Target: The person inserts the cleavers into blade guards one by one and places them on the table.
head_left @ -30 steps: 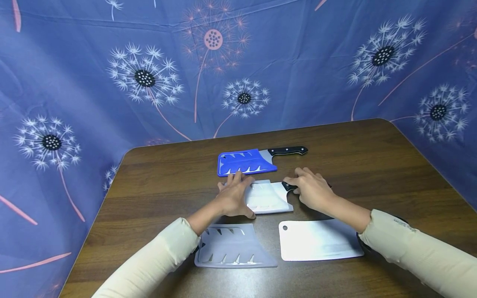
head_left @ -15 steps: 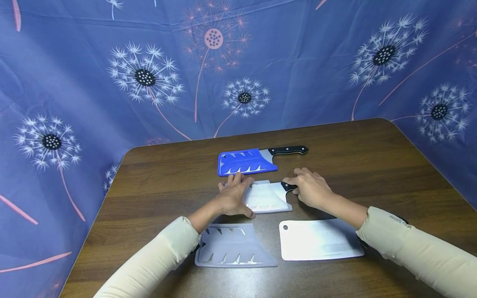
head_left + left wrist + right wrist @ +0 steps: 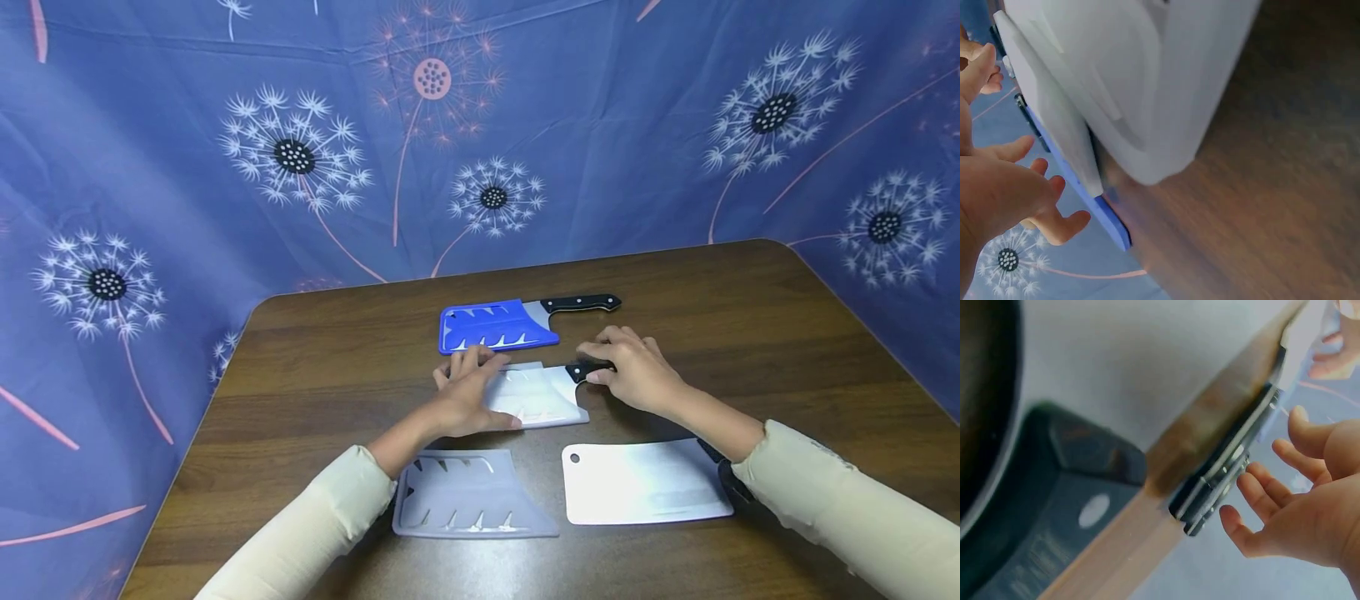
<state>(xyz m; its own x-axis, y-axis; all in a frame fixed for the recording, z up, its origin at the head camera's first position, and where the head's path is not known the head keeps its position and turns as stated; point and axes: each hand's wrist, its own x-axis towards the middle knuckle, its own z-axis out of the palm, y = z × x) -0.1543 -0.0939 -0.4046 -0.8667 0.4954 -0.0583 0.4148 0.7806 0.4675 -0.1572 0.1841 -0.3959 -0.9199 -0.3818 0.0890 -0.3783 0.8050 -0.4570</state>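
Observation:
In the head view, a cleaver in a white blade guard (image 3: 532,404) lies mid-table, its black handle (image 3: 592,369) pointing right. My left hand (image 3: 467,398) hovers over the guard's left end with fingers spread; the left wrist view shows those fingers (image 3: 1007,187) loosely bent and holding nothing. By the black handle is my right hand (image 3: 632,367), its fingers relaxed. From the right wrist, the right hand's fingers (image 3: 1266,487) appear apart from the handles beside them. Contact of the right thumb with the handle cannot be told in the head view.
Behind lies a cleaver in a blue blade guard (image 3: 495,327). Nearer me are a translucent grey-white blade guard (image 3: 472,496) and a bare cleaver (image 3: 637,483), whose handle is partly behind my right sleeve. A blue dandelion-print cloth (image 3: 585,125) hangs behind the wooden table (image 3: 315,375).
My right hand has loosened from the handle, which now shows more, and shifted slightly right and up. My left fingers have lifted a little off the white guard. The cleavers stay in place.

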